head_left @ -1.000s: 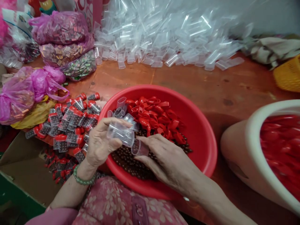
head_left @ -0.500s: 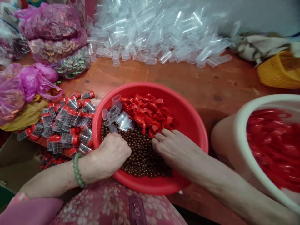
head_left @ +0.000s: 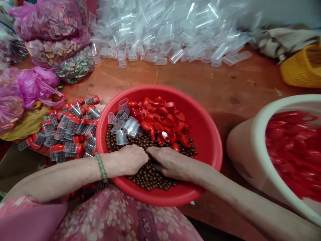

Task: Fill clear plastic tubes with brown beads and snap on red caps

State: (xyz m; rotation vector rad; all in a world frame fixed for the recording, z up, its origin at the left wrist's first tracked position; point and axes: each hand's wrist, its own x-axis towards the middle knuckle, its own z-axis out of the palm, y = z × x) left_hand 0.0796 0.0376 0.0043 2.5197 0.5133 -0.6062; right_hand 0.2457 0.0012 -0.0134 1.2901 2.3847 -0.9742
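My left hand (head_left: 132, 159), with a green bead bracelet (head_left: 100, 167) on its wrist, is curled closed above the brown balls (head_left: 150, 179) in a red basin (head_left: 210, 147). What lies inside its fingers is hidden. Almost touching it, my right hand (head_left: 172, 162) reaches in from the right, its fingers bent down among the balls; whatever they grip cannot be seen. Red plastic caps (head_left: 160, 117) are heaped at the basin's far side. Several clear plastic tubes (head_left: 125, 122) rest on the balls at its left.
Left of the basin lie filled, red-capped tubes (head_left: 66, 129). Behind them are pink bags (head_left: 50, 23) of small packets. A heap of clear tubes (head_left: 170, 33) covers the table's back. At right stand a white bucket (head_left: 243, 140) of red caps and a yellow basket (head_left: 298, 70).
My right hand has moved left from the red caps to the middle of the balls. My left hand has shifted right, and the two now meet. The view has tilted slightly.
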